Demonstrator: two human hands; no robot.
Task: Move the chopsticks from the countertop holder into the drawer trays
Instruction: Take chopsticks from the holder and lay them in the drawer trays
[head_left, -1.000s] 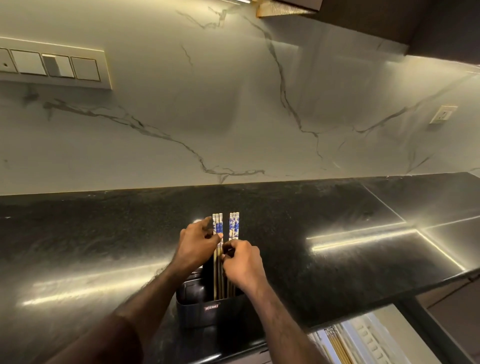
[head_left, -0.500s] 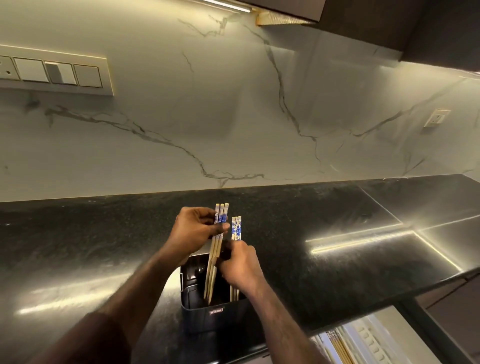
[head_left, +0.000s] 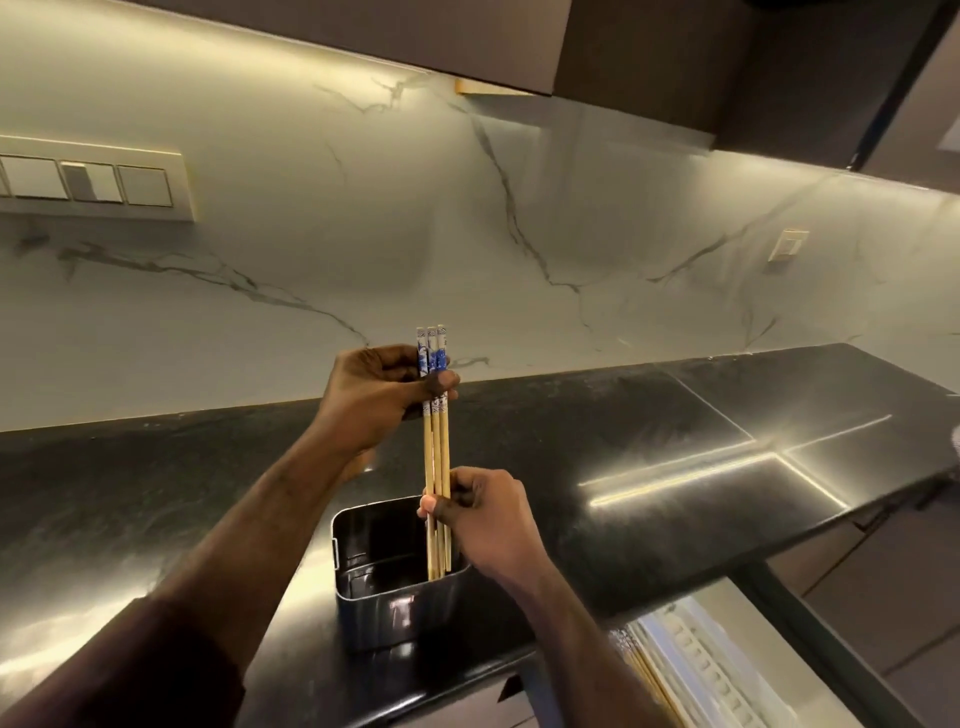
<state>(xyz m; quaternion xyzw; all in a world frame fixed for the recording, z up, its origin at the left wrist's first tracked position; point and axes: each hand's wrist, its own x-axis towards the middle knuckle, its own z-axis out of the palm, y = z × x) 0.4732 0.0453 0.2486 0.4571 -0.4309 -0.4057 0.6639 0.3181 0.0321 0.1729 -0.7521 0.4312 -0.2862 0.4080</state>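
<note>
A dark metal holder (head_left: 400, 587) stands on the black countertop (head_left: 649, 431) near its front edge. A bundle of chopsticks (head_left: 437, 457), wooden with blue-and-white patterned tops, stands upright with its lower tips still inside the holder's right side; the rest of the holder's interior looks dark and bare. The left hand (head_left: 379, 395) pinches the bundle near the patterned tops between thumb and fingers. The right hand (head_left: 483, 514) grips the same bundle lower down, just above the holder's rim. Below the countertop's edge at lower right, an open drawer (head_left: 727, 670) shows pale trays (head_left: 701, 665), with more wooden chopsticks (head_left: 649, 675) lying in the left one.
</note>
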